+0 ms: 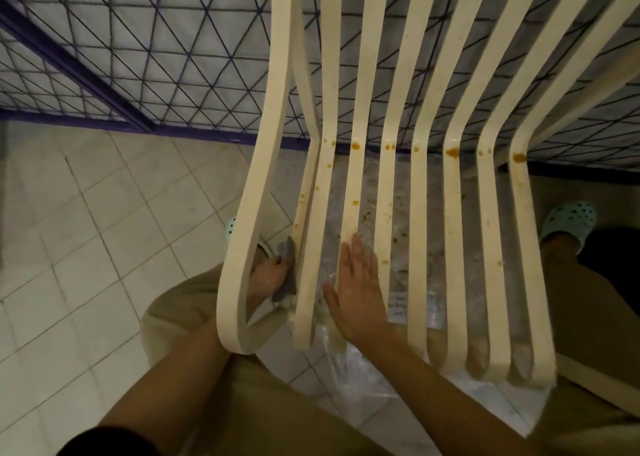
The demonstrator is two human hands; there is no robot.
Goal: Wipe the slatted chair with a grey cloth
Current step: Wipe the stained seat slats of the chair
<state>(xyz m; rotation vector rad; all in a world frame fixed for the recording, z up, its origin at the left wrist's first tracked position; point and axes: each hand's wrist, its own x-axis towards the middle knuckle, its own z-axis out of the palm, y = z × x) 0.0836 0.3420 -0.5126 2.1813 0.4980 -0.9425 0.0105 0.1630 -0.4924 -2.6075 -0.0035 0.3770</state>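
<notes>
A cream slatted chair (453,233) fills the right and centre of the view, its slats dotted with orange-brown stains, heaviest at the bend. My left hand (268,275) reaches through the looped armrest (254,185) and grips a grey cloth (287,272), pressed against the outer side of the leftmost seat slat. My right hand (360,289) lies flat and open on the seat slats near the front edge, fingers spread, holding nothing.
A clear plastic sheet (367,362) lies on the tiled floor (79,247) under the chair. A purple metal grille (138,46) runs close behind the chair. My feet in pale green clogs (568,221) stand on either side of the seat.
</notes>
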